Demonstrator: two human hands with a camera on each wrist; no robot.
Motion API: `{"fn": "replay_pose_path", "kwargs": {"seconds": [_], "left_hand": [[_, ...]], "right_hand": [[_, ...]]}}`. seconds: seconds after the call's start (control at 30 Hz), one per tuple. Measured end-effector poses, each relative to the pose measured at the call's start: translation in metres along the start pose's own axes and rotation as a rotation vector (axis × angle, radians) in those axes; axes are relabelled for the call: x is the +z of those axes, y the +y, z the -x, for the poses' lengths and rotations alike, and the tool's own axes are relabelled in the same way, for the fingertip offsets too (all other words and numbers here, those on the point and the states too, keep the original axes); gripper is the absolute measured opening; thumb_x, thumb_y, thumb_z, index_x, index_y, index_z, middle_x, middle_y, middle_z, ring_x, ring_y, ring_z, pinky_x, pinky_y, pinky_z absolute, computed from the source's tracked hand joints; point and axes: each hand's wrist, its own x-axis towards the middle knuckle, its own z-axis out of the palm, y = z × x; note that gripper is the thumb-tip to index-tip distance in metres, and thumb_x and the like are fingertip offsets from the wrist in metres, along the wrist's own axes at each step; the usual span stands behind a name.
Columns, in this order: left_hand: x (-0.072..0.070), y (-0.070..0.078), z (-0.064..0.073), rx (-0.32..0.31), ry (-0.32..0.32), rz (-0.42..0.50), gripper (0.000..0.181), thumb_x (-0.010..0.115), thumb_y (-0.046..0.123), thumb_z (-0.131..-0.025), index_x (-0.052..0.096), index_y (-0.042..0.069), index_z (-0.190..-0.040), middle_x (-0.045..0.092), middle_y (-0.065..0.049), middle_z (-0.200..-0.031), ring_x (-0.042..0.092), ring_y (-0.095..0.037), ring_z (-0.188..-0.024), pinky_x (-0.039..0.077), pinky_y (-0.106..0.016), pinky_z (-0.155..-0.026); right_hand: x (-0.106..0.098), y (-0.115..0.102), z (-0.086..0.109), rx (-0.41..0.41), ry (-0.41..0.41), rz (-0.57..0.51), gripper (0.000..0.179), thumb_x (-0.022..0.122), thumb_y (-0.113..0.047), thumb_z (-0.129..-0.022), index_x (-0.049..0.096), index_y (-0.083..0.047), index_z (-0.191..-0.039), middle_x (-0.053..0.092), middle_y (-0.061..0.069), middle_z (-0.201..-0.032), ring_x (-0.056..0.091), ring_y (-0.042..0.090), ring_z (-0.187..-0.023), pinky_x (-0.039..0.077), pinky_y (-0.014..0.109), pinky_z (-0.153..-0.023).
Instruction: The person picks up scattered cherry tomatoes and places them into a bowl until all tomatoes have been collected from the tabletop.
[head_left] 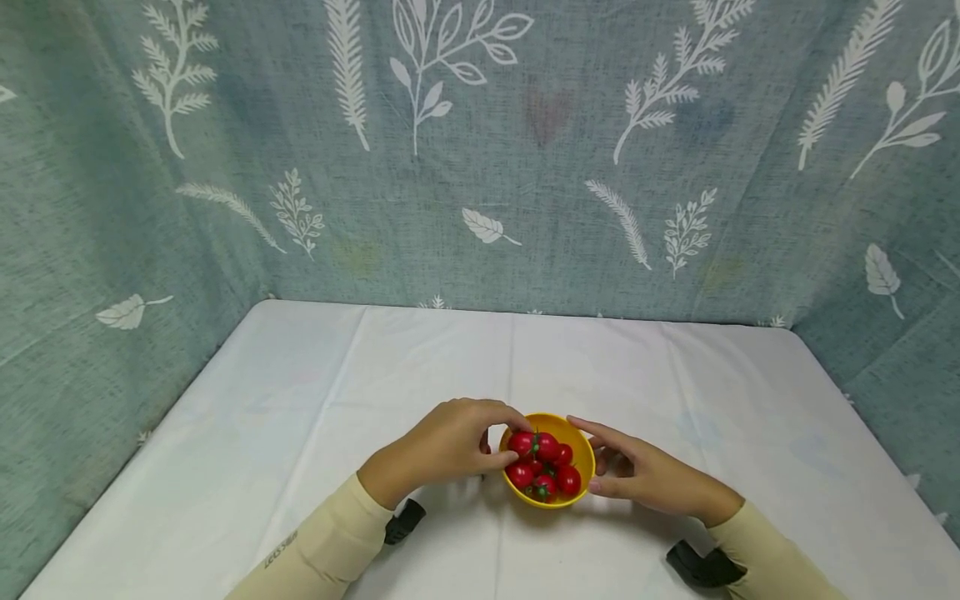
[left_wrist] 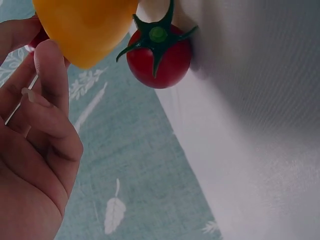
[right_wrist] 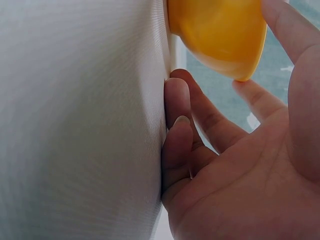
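A yellow bowl holding several red cherry tomatoes stands on the white table near the front edge. My left hand reaches it from the left, and the curled fingers and thumb pinch a tomato at the bowl's left rim. In the left wrist view one more tomato with a green stalk lies on the cloth beside the bowl. My right hand lies open along the bowl's right side, with straight fingers on the cloth next to the bowl.
The white cloth-covered table is closed in at the back and both sides by a grey-green curtain with a leaf print. Black wrist-camera mounts sit under both sleeves.
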Motion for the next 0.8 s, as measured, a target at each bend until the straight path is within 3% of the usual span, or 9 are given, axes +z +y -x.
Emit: {"fn": "replay_pose_path", "kwargs": {"seconds": [0.43,0.8], "left_hand": [[0.0009,-0.0017,0.0018,-0.008,-0.028,-0.03,0.033,0.076,0.031,-0.089,0.071,0.026,-0.121,0.071,0.011,-0.119,0.057,0.002,-0.067,0.049,-0.019,-0.072],[0.0026,-0.0032,0.0022,-0.009,-0.043,0.029,0.034,0.076,0.029,-0.089,0.07,0.026,-0.122,0.07,0.01,-0.121,0.058,0.003,-0.068,0.05,-0.018,-0.071]], "right_hand": [[0.0013,0.0008,0.0005,-0.022,0.004,0.022,0.073,0.066,-0.029,-0.097,0.027,-0.033,-0.158,0.059,0.007,-0.125,0.058,0.015,-0.097,0.051,0.025,-0.079],[0.0005,-0.0008,0.0017,-0.021,0.011,0.033,0.072,0.066,-0.028,-0.097,0.028,-0.033,-0.158,0.058,0.007,-0.126,0.057,0.015,-0.096,0.051,0.025,-0.077]]}}
